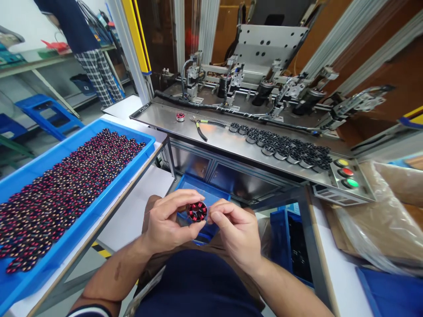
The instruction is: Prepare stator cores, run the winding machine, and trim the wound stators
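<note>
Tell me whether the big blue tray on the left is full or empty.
Nearly full: the blue tray is covered almost wall to wall with small red-wound round parts; only its rim shows bare.

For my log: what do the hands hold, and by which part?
The left hand and right hand pinch one round coil part by its outer rim.

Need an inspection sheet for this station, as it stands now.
Surface: brushed steel machine shelf, flat, carrying parts and a tool.
Job's things: small round black core with red windings, held over the lap; blue plastic tray of like parts at left.
Clutter: yellow-handled pliers, row of black unwound cores, one loose red-wound part.
Hands: left hand and right hand both pinch the core.
Cables: black corrugated conduit along the shelf's back.
Surroundings: person in checked trousers, blue stool.
</note>
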